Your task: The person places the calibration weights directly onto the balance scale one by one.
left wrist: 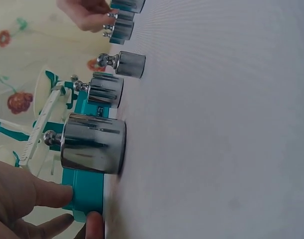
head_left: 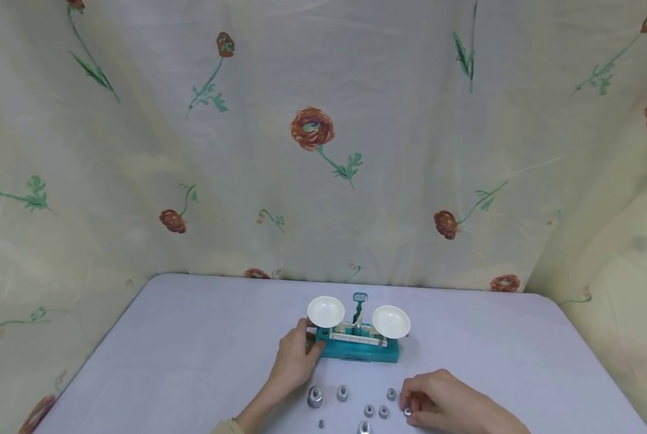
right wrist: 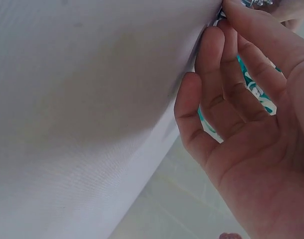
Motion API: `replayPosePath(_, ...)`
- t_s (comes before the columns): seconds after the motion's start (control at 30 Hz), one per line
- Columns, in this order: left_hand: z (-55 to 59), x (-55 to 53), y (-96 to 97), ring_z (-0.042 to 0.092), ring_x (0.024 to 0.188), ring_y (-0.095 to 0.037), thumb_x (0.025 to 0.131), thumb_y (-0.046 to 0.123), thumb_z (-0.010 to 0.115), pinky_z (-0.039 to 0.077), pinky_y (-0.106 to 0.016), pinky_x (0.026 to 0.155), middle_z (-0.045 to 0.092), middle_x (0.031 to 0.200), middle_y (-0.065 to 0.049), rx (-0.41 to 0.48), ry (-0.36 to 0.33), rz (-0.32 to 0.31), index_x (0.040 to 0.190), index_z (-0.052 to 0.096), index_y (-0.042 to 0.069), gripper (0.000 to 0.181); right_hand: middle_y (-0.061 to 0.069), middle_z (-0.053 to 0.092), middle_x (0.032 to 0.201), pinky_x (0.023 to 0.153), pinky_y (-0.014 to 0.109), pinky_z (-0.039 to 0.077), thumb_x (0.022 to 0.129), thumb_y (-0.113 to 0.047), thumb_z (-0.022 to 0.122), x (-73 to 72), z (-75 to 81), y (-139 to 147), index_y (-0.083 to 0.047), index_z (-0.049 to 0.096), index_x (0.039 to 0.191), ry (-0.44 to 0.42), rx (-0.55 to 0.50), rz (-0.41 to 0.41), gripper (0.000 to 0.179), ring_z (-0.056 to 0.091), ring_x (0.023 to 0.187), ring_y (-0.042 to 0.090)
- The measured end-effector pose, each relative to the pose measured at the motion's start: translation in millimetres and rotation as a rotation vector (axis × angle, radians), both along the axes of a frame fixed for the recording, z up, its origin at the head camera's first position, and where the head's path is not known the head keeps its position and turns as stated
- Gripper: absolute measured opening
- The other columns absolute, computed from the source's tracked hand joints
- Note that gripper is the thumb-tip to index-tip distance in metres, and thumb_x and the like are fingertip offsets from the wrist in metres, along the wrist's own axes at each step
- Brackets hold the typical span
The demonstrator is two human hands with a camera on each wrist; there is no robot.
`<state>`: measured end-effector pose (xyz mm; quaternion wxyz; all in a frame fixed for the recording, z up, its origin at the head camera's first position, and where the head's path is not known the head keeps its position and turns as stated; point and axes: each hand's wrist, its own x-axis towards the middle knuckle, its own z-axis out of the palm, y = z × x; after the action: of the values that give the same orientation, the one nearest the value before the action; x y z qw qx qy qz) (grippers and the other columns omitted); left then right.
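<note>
A teal balance scale (head_left: 356, 351) with two white pans stands on the table. My left hand (head_left: 295, 357) grips the left end of its base, thumb at the front; the left wrist view shows the fingertips against the teal base (left wrist: 87, 191). To the front right, my right hand (head_left: 448, 402) pinches a small metal calibration weight (head_left: 407, 411) at table level. That weight is mostly hidden by the fingers in the right wrist view, where the palm (right wrist: 261, 174) shows and the other fingers are bent.
Several silver weights stand before the scale: a large one (head_left: 315, 397), a medium one (head_left: 342, 393), a tiny one (head_left: 321, 424) and smaller ones near the right hand, such as this weight (head_left: 391, 394). A floral curtain (head_left: 312, 199) hangs behind the white table (head_left: 193, 337).
</note>
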<state>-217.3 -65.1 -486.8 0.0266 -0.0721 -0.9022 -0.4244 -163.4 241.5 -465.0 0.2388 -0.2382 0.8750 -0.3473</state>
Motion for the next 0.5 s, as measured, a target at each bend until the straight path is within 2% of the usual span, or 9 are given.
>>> replayPosePath(0.3, 0.2, -1.6, -2.0, 0.064, 0.092, -0.020, 0.101, 0.013, 0.073, 0.055, -0.030, 0.071, 0.073, 0.117, -0.022, 0.008, -0.003, -0.015, 0.137, 0.058, -0.002, 0.042, -0.011, 0.067, 0.081, 0.065, 0.019, 0.051, 0.099, -0.017, 0.077, -1.7, -2.2, -2.9, -0.024, 0.077, 0.103, 0.010, -0.011, -0.003, 0.008, 0.058, 0.072, 0.002)
replayPosePath(0.5, 0.0, -3.0, -4.4, 0.070, 0.100, -0.027, 0.100, 0.012, 0.074, 0.063, -0.039, 0.079, 0.072, 0.120, -0.024, 0.042, -0.036, -0.031, 0.138, 0.057, -0.002, 0.044, -0.013, 0.070, 0.090, 0.070, 0.019, 0.053, 0.099, -0.019, 0.077, -5.4, -2.7, -2.8, -0.025, 0.077, 0.104, 0.042, -0.001, 0.011, 0.008, 0.059, 0.078, 0.001)
